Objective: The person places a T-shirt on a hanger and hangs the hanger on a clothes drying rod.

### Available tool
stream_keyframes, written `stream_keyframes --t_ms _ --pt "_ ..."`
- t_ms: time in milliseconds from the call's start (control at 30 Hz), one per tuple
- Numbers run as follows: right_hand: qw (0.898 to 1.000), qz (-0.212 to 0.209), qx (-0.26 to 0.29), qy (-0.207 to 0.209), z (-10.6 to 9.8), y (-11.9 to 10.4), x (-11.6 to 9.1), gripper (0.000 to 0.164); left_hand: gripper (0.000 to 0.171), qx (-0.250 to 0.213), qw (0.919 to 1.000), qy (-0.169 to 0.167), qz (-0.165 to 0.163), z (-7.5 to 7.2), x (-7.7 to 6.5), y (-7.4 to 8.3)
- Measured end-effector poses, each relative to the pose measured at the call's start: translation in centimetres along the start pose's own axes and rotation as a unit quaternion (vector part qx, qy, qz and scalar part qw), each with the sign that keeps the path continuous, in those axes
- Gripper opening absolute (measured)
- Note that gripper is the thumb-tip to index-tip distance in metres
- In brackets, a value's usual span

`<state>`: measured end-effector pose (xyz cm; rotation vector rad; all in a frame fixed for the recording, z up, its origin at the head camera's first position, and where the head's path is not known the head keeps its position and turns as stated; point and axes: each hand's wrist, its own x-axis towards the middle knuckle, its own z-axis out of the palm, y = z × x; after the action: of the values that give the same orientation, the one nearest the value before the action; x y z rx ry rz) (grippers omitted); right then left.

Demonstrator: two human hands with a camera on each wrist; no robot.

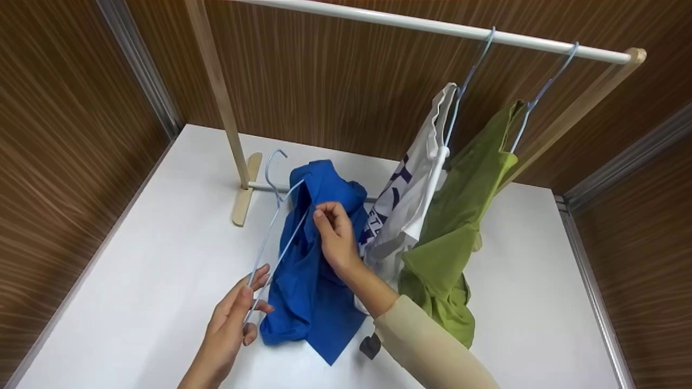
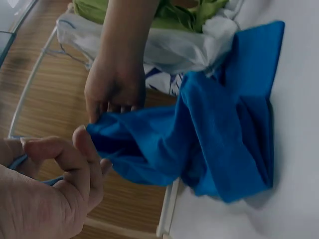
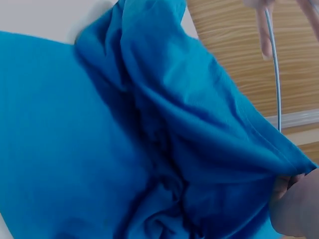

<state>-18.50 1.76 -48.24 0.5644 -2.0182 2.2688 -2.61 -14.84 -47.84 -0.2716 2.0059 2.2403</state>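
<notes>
My left hand (image 1: 232,319) grips the lower end of a light blue wire hanger (image 1: 279,201). The hanger's hook points up and away, and its far end reaches into the opening of a blue cloth garment (image 1: 303,281). With thumb and fingertips, my right hand (image 1: 338,237) pinches the edge of that opening. In the left wrist view the garment's opening (image 2: 117,144) gapes toward the left hand (image 2: 55,194). The right wrist view shows the blue fabric (image 3: 199,124) drawn taut to the right hand (image 3: 294,204), with the hanger wire (image 3: 275,74) behind it.
A white rail (image 1: 400,20) on wooden posts spans the back. From it hang a white printed cloth item (image 1: 416,178) and a green garment (image 1: 459,216), both on wire hangers, close to the right forearm. A small dark object (image 1: 370,346) lies on the white table (image 1: 135,259).
</notes>
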Motion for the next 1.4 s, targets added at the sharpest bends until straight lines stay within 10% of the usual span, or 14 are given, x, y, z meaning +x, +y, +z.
stream_keyframes --t_ms 900,1400 --pt "0.998 -0.049 0.007 -0.025 0.5 -0.7 -0.8 0.015 0.043 -0.040 0.9903 -0.063 0.117 1.8 1.7 3.1" --pt "0.996 -0.024 0.018 -0.079 0.9 -6.1 -0.5 0.101 0.041 0.087 0.9592 -0.055 0.263 4.9 1.3 3.0"
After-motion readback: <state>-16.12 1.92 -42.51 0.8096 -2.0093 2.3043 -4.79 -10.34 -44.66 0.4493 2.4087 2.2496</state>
